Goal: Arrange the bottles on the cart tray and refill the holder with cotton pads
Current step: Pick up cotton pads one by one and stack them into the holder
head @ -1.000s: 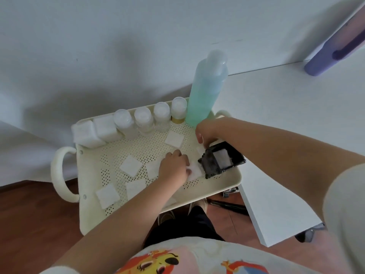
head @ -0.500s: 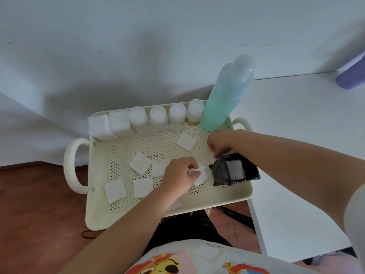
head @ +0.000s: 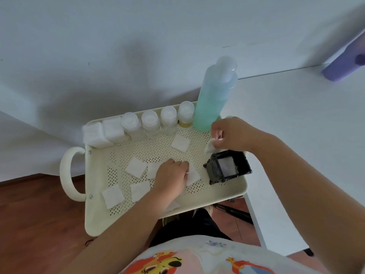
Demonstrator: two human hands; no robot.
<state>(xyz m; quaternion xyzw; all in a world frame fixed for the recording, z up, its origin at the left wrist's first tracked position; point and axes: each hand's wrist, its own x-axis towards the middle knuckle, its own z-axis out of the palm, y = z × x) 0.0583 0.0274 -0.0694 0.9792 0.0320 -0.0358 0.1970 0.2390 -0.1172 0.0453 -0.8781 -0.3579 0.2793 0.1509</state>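
Pinching one square white cotton pad (head: 209, 148), right hand (head: 229, 133); left hand (head: 171, 173) fingers grip another pad (head: 193, 176).

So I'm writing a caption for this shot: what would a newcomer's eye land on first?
Probably the tall green bottle standing at the tray's back right corner, towering over the row of small bottles. Next, the white pads scattered over the tray floor, with the left hand pinching one mid-tray. The right hand holds another just above the black holder at the right edge.
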